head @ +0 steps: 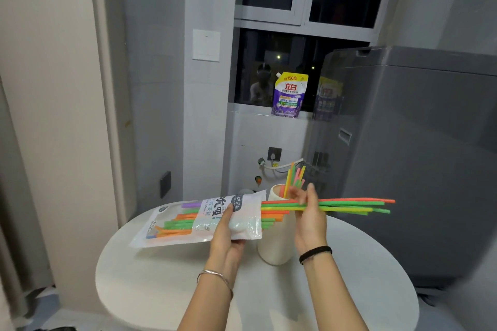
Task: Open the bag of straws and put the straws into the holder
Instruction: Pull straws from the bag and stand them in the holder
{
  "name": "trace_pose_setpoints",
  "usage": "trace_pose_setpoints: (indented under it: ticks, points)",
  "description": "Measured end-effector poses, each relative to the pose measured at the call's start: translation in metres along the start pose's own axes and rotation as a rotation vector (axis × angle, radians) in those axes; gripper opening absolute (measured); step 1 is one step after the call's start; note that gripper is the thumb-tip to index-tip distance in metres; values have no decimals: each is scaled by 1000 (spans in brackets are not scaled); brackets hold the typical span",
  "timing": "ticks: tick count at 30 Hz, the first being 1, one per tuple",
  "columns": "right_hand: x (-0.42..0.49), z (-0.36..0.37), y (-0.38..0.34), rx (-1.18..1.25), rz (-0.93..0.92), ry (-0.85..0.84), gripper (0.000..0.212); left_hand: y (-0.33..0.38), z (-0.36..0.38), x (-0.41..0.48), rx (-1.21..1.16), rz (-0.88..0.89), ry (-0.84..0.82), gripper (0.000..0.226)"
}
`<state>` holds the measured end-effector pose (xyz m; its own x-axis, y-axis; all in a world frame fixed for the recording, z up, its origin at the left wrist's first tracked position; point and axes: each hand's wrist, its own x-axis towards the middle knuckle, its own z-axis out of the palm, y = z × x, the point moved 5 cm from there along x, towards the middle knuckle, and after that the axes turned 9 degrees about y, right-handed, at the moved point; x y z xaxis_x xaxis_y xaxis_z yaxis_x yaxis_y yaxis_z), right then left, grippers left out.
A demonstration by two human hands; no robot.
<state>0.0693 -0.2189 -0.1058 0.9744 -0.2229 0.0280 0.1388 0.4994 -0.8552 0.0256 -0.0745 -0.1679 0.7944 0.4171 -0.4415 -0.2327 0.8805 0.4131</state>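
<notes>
My left hand [228, 228] holds the white plastic straw bag [188, 220] level above the table, its open end pointing right. Orange, green and purple straws still lie inside it. My right hand [309, 212] grips a bundle of green, yellow and orange straws [355, 205] that sticks out of the bag's mouth and reaches far to the right. Behind my hands stands the cream cylindrical holder [274, 250], partly hidden, with several yellow, pink and green straws [294, 177] upright in it.
The round white table [166, 282] carries the holder near its middle. A grey washing machine [419, 158] stands close on the right. A detergent pouch [289, 95] sits on the window sill behind. Wall sockets and a hose are on the tiled wall.
</notes>
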Motion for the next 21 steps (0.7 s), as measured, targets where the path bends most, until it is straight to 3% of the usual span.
trace_pose_setpoints:
  ticks: [3, 6, 15, 21]
  points:
    - [5, 3, -23, 278, -33, 14, 54, 1, -2, 3, -24, -9, 17, 26]
    - [16, 8, -47, 377, -86, 6, 49, 4, -1, 7, -30, -3, 17, 22]
    - [49, 40, -91, 225, -218, 32, 50, 5, 0, 17, -16, 54, 42, 33]
    - [67, 56, -87, 93, -212, 43, 48, 7, 2, 21, 6, 78, 24, 45]
